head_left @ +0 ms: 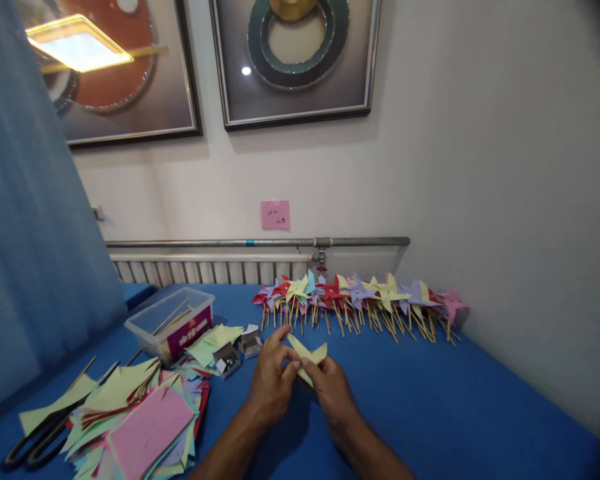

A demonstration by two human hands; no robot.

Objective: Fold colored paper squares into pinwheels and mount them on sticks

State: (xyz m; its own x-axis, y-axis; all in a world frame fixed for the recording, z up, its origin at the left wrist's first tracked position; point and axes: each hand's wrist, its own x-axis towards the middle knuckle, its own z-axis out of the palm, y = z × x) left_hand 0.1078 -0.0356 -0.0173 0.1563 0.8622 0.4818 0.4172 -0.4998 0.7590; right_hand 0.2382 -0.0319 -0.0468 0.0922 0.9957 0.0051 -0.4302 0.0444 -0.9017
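Both hands meet over the blue table (430, 413): left hand (273, 383) and right hand (333, 390) pinch a pale yellow paper pinwheel (307, 357) between their fingertips, just above the cloth. Behind lies a row of finished pinwheels (360, 300); left, loose coloured paper (140, 413), scissors (35, 443).

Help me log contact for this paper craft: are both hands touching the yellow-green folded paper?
Touching. The head view shows left hand and right hand fingertips pinching the yellow-green paper above the blue table.

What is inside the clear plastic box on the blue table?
The clear plastic box holds thin wooden sticks lying slantwise. A purple label on its front wall hides the bottom, so anything beneath them cannot be seen.
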